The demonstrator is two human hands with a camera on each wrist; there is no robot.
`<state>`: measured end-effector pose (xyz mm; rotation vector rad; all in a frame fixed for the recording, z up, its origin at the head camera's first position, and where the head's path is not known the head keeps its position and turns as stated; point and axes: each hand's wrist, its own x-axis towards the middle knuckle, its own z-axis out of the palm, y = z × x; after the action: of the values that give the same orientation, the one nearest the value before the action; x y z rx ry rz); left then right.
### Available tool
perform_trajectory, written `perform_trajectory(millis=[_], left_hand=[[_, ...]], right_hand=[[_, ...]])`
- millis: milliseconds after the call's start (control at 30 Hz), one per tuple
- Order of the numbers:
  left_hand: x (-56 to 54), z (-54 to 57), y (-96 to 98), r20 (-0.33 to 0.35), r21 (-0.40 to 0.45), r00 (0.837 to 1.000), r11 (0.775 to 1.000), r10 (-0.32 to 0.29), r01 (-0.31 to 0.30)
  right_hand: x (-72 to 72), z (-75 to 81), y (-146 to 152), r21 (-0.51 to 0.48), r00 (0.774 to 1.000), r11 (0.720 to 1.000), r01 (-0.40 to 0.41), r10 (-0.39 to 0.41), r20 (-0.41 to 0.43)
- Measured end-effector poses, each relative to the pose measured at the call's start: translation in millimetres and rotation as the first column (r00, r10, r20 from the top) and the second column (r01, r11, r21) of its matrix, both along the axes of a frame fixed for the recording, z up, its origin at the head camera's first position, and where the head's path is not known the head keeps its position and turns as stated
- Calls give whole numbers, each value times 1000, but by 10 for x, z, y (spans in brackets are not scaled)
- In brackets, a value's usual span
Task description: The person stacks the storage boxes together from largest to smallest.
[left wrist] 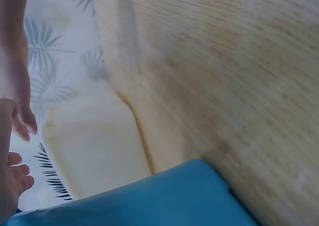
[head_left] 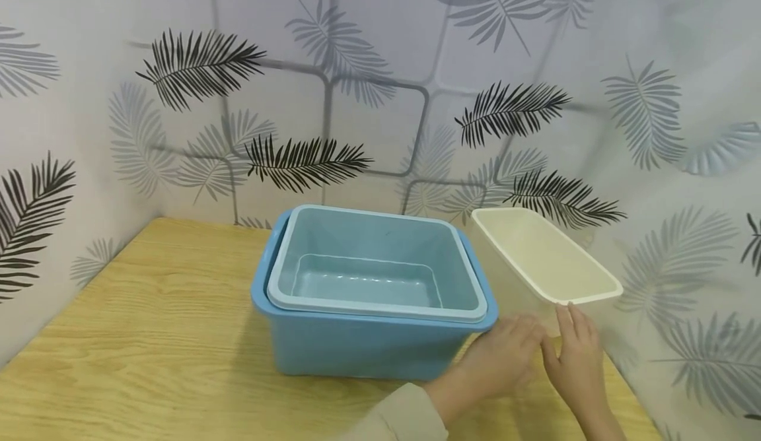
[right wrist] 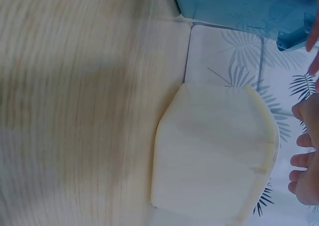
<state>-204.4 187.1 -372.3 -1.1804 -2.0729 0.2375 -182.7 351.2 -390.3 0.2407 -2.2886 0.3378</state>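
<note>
A cream plastic bin (head_left: 553,256) stands upright at the right of the table, near the patterned wall. My right hand (head_left: 577,355) is at its near side, fingertips right at the front rim in the head view; in the right wrist view its fingers (right wrist: 301,161) are loosely bent with nothing in them. Blurred, my left hand (head_left: 505,355) reaches between the cream bin and the right end of a blue bin (head_left: 368,345), its fingers (left wrist: 20,173) loosely bent and holding nothing. A paler blue-grey bin (head_left: 374,296) sits nested inside the blue one.
The bins stand on a wood-grain table (head_left: 148,335). Behind and to the right hangs a pale sheet (head_left: 380,117) with a leaf print, close up against the cream bin. The blue bin's wide rim juts out beside my left hand.
</note>
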Motion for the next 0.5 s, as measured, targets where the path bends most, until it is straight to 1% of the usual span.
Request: perform_trajectory(millis=[67,133,167,267,333,433,500], left_hand=[[-14,-23,28,43,-66,997,996,62,-59],[-27,-38,57,92,-108,990,989,108,-97],[-32,-39,70,123,-122,984,986,128,-113],[-56,-46,112,194,-118,967,983,164,-143],[-72,-52,133,196,-128,962,978,188,-165],[-96,-69,159,199,-123,957,974,210,-188],[-107,-85,171,179,-133,959,972,218,-196]], right_hand=[[-42,2,-2,1,1000,1000,1,-1,-14],[-95,11,-10,10,999,1000,5,-4,-32],[-122,13,-15,20,999,1000,11,-10,-39],[-187,18,-34,46,999,999,30,-28,-42],[-218,14,-40,59,999,997,41,-40,-28],[-236,-2,-36,66,998,996,65,-66,18],[-231,-9,-31,71,994,993,90,-94,60]])
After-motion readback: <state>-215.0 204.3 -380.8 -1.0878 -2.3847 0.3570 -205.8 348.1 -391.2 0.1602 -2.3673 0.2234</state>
